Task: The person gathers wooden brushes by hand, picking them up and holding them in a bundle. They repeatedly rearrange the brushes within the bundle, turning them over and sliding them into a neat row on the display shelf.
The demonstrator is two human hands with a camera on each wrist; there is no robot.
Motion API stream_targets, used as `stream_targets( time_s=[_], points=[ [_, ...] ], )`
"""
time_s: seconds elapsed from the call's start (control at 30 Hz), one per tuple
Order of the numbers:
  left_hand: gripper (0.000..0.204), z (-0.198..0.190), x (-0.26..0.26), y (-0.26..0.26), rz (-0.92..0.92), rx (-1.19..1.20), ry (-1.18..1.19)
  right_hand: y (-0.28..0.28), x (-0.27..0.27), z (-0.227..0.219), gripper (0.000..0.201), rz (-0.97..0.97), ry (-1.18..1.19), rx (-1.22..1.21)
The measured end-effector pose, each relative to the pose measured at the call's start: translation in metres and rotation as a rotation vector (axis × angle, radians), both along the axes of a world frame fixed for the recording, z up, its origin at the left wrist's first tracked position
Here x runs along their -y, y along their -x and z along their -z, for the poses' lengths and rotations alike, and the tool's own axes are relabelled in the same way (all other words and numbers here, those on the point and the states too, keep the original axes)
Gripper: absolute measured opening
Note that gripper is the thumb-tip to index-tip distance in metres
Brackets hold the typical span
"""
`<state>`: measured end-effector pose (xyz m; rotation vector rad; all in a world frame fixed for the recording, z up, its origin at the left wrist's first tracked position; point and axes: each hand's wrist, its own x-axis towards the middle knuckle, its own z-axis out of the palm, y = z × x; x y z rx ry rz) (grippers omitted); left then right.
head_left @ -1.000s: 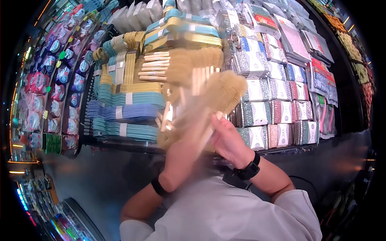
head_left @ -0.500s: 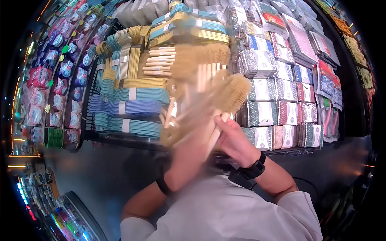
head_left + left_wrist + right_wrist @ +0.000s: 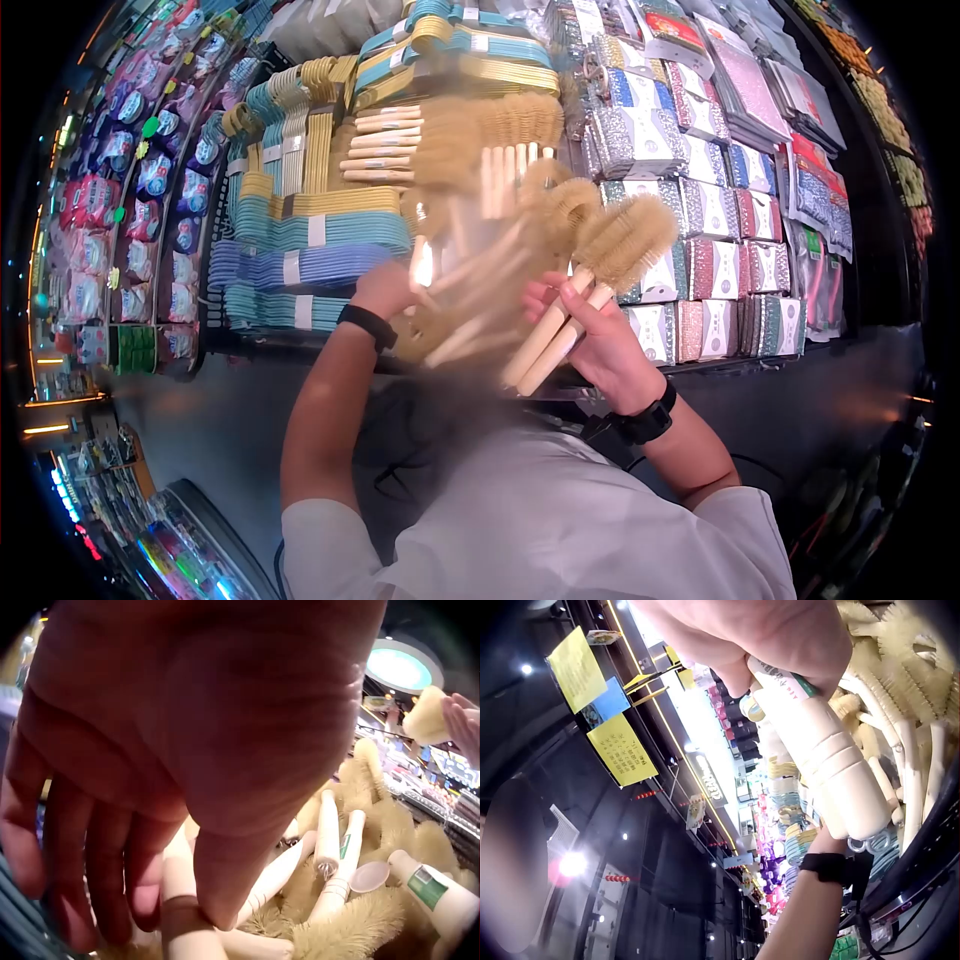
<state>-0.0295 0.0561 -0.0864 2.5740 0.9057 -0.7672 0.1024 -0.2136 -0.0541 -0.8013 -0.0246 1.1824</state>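
Note:
My right hand (image 3: pixel 615 350) grips two bottle brushes (image 3: pixel 545 350) by their pale wooden handles, their tan bristle heads pointing up and away. In the right wrist view the handle ends (image 3: pixel 840 769) jut out below the fingers. Over at the left side of the loose brush pile (image 3: pixel 425 215), my left hand (image 3: pixel 388 290) reaches down among the handles. Its thumb and forefinger pinch one bottle brush (image 3: pixel 184 926) by the wooden handle in the left wrist view, while the other fingers hang down beside it. Blur hides part of the pile in the head view.
Banded stacks of blue and yellow hangers (image 3: pixel 310 260) lie left of the brushes. Packaged sparkly scrubbing cloths (image 3: pixel 710 210) fill the right side. The display's dark front edge (image 3: pixel 290 350) runs before my body, and colourful packets (image 3: pixel 110 240) hang at far left.
My left hand has moved left, away from the right hand, down to the brush pile. My right hand still holds its brushes, now slightly lower, with the heads farther right.

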Motion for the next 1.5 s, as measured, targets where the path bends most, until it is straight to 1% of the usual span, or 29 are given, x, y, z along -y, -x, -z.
stream_targets(
  time_s=[0.03, 0.07, 0.13, 0.17, 0.2, 0.23, 0.27, 0.3, 0.33, 0.43, 0.53, 0.6, 0.67, 0.73, 0.83, 0.87, 0.97, 1.07, 1.17, 1.27, 1.37, 1.47, 1.5],
  points=[
    [0.035, -0.003, 0.001, -0.004, -0.023, -0.03, 0.07, -0.001, 0.002, -0.002, 0.045, -0.006, 0.005, -0.002],
    [0.032, 0.013, -0.006, 0.002, 0.011, 0.003, 0.113, -0.001, 0.003, -0.006, 0.046, -0.013, 0.009, -0.004],
    [0.031, 0.035, -0.016, 0.016, 0.118, 0.107, -0.025, -0.003, 0.007, -0.009, 0.048, -0.027, 0.005, -0.009],
    [0.031, 0.041, -0.02, 0.025, 0.169, 0.159, -0.096, -0.005, 0.008, -0.01, 0.048, -0.035, -0.004, -0.012],
    [0.03, 0.038, -0.021, 0.035, 0.234, 0.253, -0.234, -0.005, 0.01, -0.011, 0.049, -0.044, -0.013, -0.014],
    [0.029, 0.036, -0.018, 0.042, 0.066, 0.394, -0.188, -0.005, 0.01, -0.01, 0.048, -0.039, -0.016, -0.012],
    [0.027, 0.022, -0.009, 0.047, -0.104, 0.534, -0.141, -0.004, 0.01, -0.008, 0.048, -0.037, -0.019, -0.008],
    [0.026, 0.004, 0.001, 0.053, -0.277, 0.673, -0.091, -0.003, 0.01, -0.007, 0.048, -0.036, -0.022, -0.003],
    [0.024, -0.031, 0.028, 0.047, -0.449, 0.775, 0.02, -0.002, 0.009, -0.007, 0.047, -0.046, -0.024, -0.001],
    [0.028, -0.048, 0.062, 0.064, -0.549, 0.948, 0.459, 0.006, 0.005, -0.012, 0.044, -0.051, -0.016, -0.01],
    [0.035, -0.078, 0.112, 0.056, -0.701, 1.093, 0.721, 0.016, -0.002, -0.026, 0.044, -0.038, -0.022, -0.046],
    [0.036, -0.083, 0.126, 0.052, -0.6, 1.199, 0.628, 0.02, -0.004, -0.027, 0.043, -0.052, -0.077, -0.064],
    [0.037, -0.079, 0.137, 0.049, -0.341, 1.217, 0.427, 0.025, -0.008, -0.03, 0.042, -0.059, -0.137, -0.056],
    [0.035, -0.067, 0.148, 0.047, 0.064, 1.118, 0.125, 0.028, -0.009, -0.037, 0.04, -0.057, -0.197, -0.019],
    [0.034, -0.082, 0.158, 0.046, -0.122, 0.991, 0.309, 0.029, -0.006, -0.037, 0.036, -0.049, -0.194, -0.02],
    [0.035, -0.079, 0.158, 0.046, -0.066, 1.043, 0.274, 0.028, -0.005, -0.037, 0.036, -0.048, -0.2, -0.014],
    [0.035, -0.083, 0.158, 0.046, -0.005, 1.03, 0.251, 0.029, -0.001, -0.039, 0.036, -0.049, -0.203, -0.009],
    [0.036, -0.075, 0.156, 0.046, 0.069, 1.044, 0.226, 0.028, 0.001, -0.038, 0.037, -0.046, -0.173, -0.019],
    [0.036, -0.078, 0.156, 0.045, 0.073, 0.96, 0.304, 0.028, 0.007, -0.028, 0.04, -0.041, -0.142, -0.04],
    [0.038, -0.079, 0.164, 0.042, -0.015, 0.895, 0.326, 0.028, 0.011, -0.024, 0.041, -0.025, -0.149, -0.06],
    [0.041, -0.077, 0.167, 0.039, -0.014, 0.941, 0.318, 0.027, 0.014, -0.029, 0.041, -0.018, -0.123, -0.066],
    [0.041, -0.084, 0.168, 0.036, -0.034, 0.889, 0.436, 0.026, 0.017, -0.024, 0.04, 0.006, -0.105, -0.047],
    [0.041, -0.079, 0.169, 0.036, -0.028, 0.899, 0.442, 0.027, 0.017, -0.024, 0.04, 0.018, -0.084, -0.033]
  ],
)
